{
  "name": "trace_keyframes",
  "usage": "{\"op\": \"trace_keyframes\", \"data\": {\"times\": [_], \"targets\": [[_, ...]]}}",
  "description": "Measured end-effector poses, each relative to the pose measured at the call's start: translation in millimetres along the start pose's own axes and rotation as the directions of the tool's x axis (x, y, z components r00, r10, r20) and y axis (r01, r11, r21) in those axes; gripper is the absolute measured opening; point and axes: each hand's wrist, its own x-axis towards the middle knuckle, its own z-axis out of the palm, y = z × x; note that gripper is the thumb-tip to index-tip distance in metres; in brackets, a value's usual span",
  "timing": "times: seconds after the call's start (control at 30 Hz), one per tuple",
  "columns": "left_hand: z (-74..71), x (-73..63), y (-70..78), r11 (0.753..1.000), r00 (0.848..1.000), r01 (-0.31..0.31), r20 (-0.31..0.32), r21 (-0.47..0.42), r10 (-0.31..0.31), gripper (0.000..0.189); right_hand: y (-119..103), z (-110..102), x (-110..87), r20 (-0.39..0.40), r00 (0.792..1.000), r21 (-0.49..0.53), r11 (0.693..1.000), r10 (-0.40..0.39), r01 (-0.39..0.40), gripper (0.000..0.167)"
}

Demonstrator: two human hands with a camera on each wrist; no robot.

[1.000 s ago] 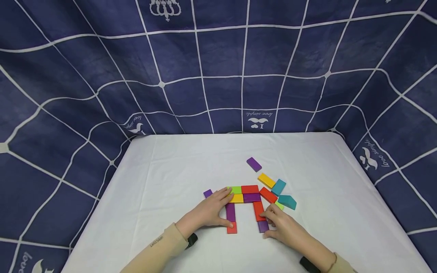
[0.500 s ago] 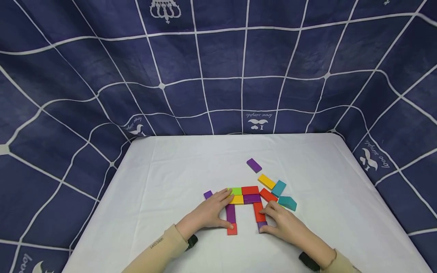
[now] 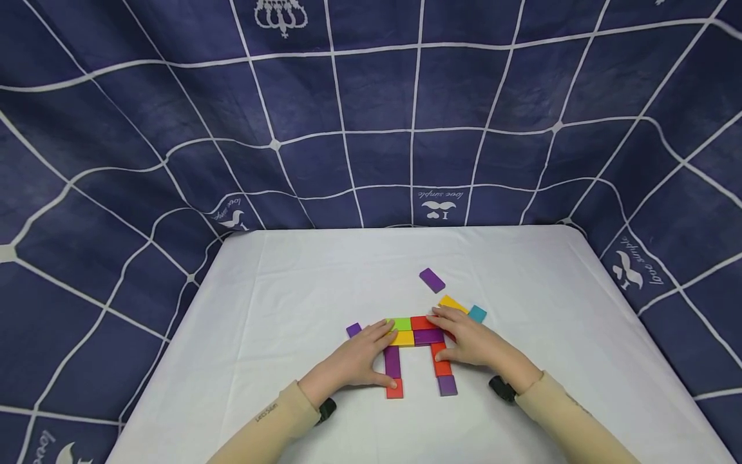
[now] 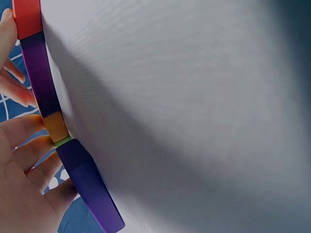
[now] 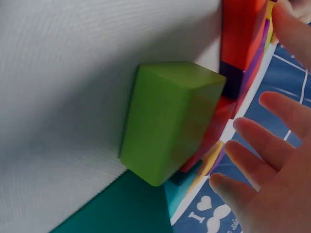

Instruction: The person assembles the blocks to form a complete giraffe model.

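Note:
Flat coloured blocks lie together in an arch shape. Green point(image 3: 400, 324) and red point(image 3: 421, 323) blocks top it, above yellow point(image 3: 404, 338) and purple point(image 3: 428, 337) ones. A purple block point(image 3: 392, 362) and a red block point(image 3: 395, 390) form the left leg; a red block point(image 3: 443, 368) and a purple block point(image 3: 447, 385) form the right. My left hand point(image 3: 356, 357) rests spread along the left side, thumb at the lower red block. Over the right corner stretches my right hand point(image 3: 475, 336), its fingertips at the top red block and thumb by the right leg's red block.
Beyond the arch lie a loose purple block point(image 3: 431, 280), a yellow block point(image 3: 454, 303) and a teal block point(image 3: 478, 314). Another purple block point(image 3: 353, 330) sits beside the left fingers. The right wrist view shows a green block point(image 5: 160, 121) and a teal block point(image 5: 116, 208) close by.
My right hand has moved up from the lower right leg to the arch's top right corner, its fingers straightening and covering loose blocks there. The left hand stays in place.

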Motion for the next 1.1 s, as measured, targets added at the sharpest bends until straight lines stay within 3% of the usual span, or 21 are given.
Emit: {"op": "trace_keyframes", "data": {"times": [0.43,0.77,1.1], "targets": [[-1.2,-0.6,1.1,1.000,1.000,-0.005,-0.001,0.004,0.005,0.100,2.5,2.8,-2.7,0.081,0.993,0.059,0.994,0.088,-0.093,0.081],[-1.4,-1.4,1.9,1.000,1.000,-0.015,-0.002,0.014,0.015,0.100,2.9,5.0,-4.2,0.099,0.991,0.069,0.993,0.085,-0.092,0.079],[-1.5,-3.3,2.5,0.999,1.000,-0.022,-0.011,0.044,0.023,0.099,0.1,4.6,-7.0,0.105,0.994,0.063,0.997,0.036,-0.042,0.076]]}}
